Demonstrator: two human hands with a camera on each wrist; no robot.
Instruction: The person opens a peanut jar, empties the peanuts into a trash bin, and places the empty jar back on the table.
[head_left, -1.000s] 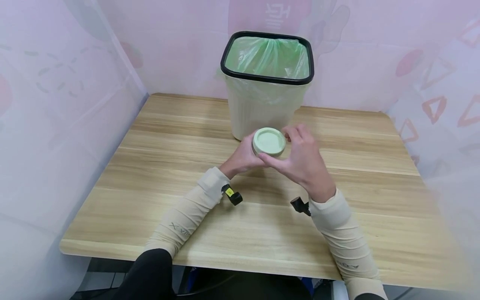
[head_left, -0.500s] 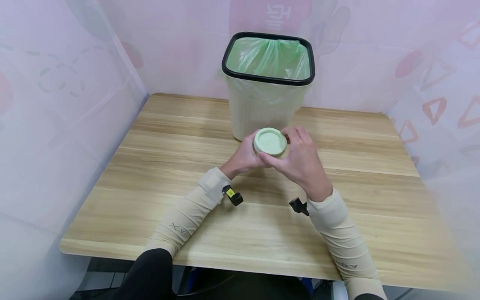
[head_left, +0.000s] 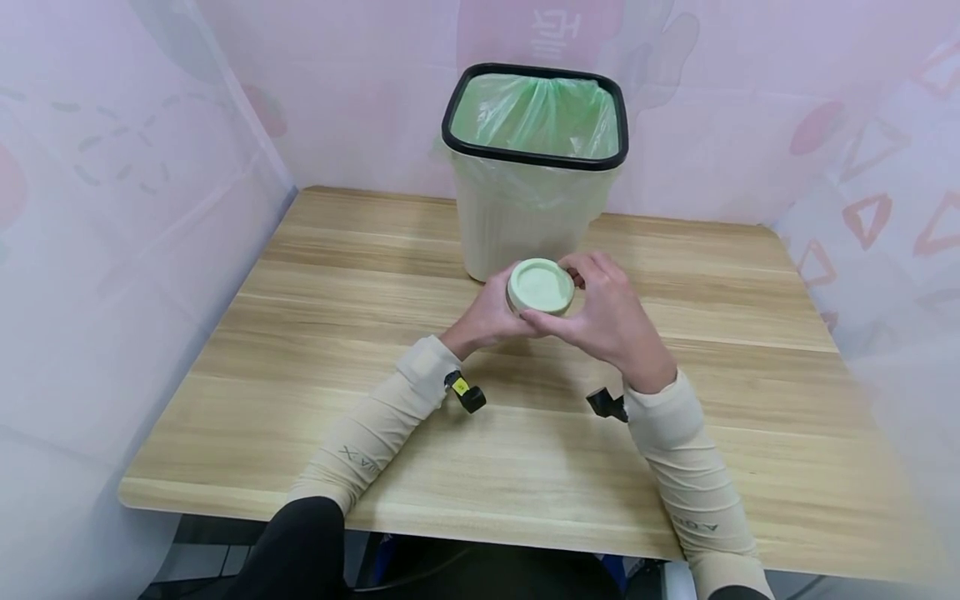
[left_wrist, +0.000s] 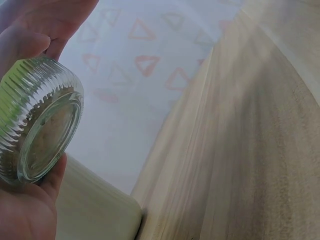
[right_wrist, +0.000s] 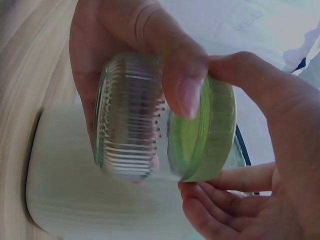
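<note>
My left hand point(head_left: 491, 312) grips the body of a small ribbed glass jar point(right_wrist: 132, 125), its thumb lying along the glass in the right wrist view. A round pale green lid point(head_left: 540, 286) sits on the jar's mouth, facing up in the head view. Thumb and fingers of my right hand point(head_left: 611, 321) pinch the lid's rim from the right. Through the clear wall and base of the jar point(left_wrist: 50, 135), something brownish shows low inside. Both hands hold the jar above the table, just in front of a bin.
The cream-coloured bin point(head_left: 502, 221) has a black rim and a green plastic liner point(head_left: 536, 117); it stands at the back middle of the wooden table point(head_left: 360, 275). Printed pale cloth walls point(head_left: 150, 208) enclose the table at the back and sides.
The right wrist has swung slightly outward to the right, while its fingers stay at the lid's rim. The left hand and jar have hardly moved.
</note>
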